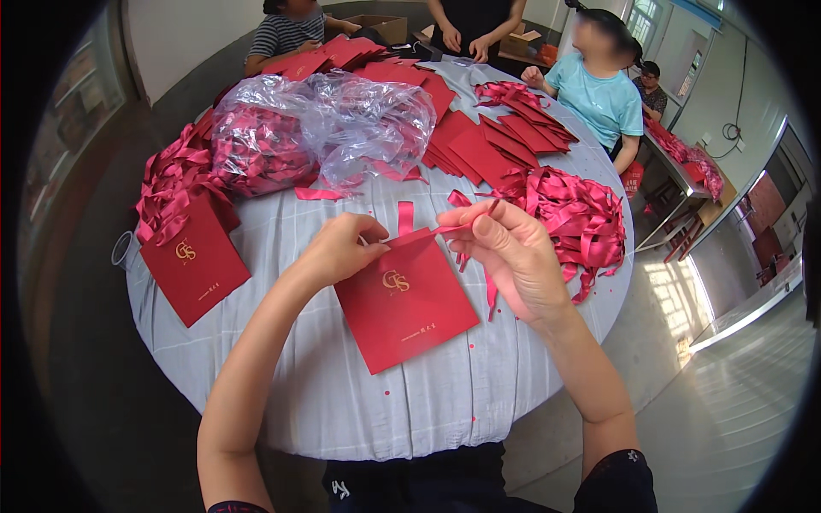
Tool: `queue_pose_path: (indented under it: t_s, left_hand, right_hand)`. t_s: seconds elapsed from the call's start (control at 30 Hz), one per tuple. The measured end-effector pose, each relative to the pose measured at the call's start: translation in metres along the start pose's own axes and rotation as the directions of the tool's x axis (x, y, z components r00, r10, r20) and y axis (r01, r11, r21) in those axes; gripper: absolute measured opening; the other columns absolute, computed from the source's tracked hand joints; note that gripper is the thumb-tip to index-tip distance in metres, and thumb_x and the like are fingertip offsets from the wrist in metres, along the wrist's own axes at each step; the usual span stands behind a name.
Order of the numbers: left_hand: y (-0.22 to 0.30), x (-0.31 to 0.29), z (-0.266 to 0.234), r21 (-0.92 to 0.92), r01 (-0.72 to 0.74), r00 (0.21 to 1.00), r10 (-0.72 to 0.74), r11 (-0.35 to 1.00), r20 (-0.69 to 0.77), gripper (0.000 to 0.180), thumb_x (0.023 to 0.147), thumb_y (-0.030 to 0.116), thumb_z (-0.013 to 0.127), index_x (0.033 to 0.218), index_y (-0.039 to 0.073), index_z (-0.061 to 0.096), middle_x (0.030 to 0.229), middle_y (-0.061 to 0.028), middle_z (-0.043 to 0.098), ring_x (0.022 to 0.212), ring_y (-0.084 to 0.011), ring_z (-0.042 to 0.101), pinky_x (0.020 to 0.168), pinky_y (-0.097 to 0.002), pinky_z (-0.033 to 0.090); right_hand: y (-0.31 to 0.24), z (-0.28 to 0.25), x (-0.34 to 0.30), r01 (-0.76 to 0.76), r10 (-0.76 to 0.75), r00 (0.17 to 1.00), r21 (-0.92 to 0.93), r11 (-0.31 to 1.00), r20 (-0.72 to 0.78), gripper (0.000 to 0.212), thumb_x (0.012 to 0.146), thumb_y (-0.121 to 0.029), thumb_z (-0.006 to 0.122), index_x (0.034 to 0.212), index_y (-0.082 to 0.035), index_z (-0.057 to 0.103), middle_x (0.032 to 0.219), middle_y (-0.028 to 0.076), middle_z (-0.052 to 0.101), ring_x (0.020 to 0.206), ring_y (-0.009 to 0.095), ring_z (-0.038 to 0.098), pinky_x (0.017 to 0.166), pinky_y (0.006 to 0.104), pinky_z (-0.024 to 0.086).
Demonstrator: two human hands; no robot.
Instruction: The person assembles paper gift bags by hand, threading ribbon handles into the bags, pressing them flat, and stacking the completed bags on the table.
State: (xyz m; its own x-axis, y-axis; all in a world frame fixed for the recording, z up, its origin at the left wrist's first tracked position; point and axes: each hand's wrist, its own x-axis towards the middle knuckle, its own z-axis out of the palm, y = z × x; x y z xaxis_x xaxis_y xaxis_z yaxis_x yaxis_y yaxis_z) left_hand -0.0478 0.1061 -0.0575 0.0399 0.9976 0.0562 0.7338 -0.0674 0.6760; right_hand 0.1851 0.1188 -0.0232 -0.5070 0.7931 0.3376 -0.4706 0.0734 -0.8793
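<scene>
A flat red paper gift bag (406,308) with gold print lies on the cloth in front of me, its top edge turned away from my body. My left hand (346,248) pinches that top edge near its left corner. Between the thumb and fingers of my right hand (509,248) is a red ribbon (451,227), drawn out at the bag's upper right corner. Another short piece of ribbon (405,217) stands beyond the top edge. Whether either ribbon passes through the bag cannot be made out.
A ribbon heap (577,214) lies right. Finished-looking red bags (195,261) rest left, beside more ribbons. Clear plastic bags (342,128) and stacked red bags (479,145) cover the far side of the round table (316,376). Several people sit or stand beyond.
</scene>
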Motion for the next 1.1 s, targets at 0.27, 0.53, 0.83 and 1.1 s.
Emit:
queue_pose_path:
  t_s: [0.27,0.53,0.83,1.1]
  left_hand:
    - [0.043,-0.018,-0.021,-0.314,-0.064,0.996,0.082,0.947,0.045,0.013,0.078,0.000,0.063,0.090,-0.003,0.062,0.078,-0.0101,0.066,0.073,-0.0154,0.063,0.067,-0.0271,0.049]
    - [0.084,-0.051,-0.022,-0.252,-0.295,0.955,0.292,0.922,-0.050,0.018,0.079,-0.002,0.055,0.096,-0.005,0.060,0.082,-0.0175,0.066,0.075,-0.0262,0.067,0.069,-0.0347,0.050]
    - [0.090,-0.054,-0.016,-0.281,-0.262,0.961,0.276,0.923,0.012,0.017,0.083,-0.003,0.057,0.099,-0.004,0.062,0.081,-0.0072,0.066,0.072,-0.0098,0.060,0.067,-0.0266,0.050]
    - [0.098,-0.056,-0.017,-0.290,-0.232,0.968,0.250,0.929,0.028,0.018,0.081,-0.005,0.059,0.099,-0.005,0.063,0.082,-0.0076,0.067,0.074,-0.0103,0.062,0.069,-0.0267,0.051]
  right_hand:
    - [-0.001,0.006,-0.016,-0.193,0.194,0.981,-0.342,0.920,-0.032,0.017,0.091,-0.014,0.060,0.089,0.002,0.067,0.069,0.001,0.062,0.050,0.001,0.047,0.046,0.0160,0.035]
    - [-0.015,0.023,-0.031,-0.199,0.214,0.976,-0.549,0.812,-0.038,0.018,0.089,-0.015,0.064,0.079,0.000,0.064,0.056,-0.005,0.051,0.047,0.000,0.043,0.042,0.0176,0.030]
    - [-0.024,0.021,-0.035,-0.235,0.224,0.970,-0.599,0.765,-0.094,0.023,0.088,-0.016,0.063,0.074,0.002,0.064,0.054,-0.002,0.053,0.049,0.002,0.046,0.045,0.0211,0.034]
    - [-0.029,0.017,-0.033,-0.263,0.268,0.960,-0.592,0.762,-0.081,0.023,0.087,-0.017,0.062,0.073,0.002,0.065,0.052,0.000,0.054,0.048,0.003,0.048,0.044,0.0225,0.034]
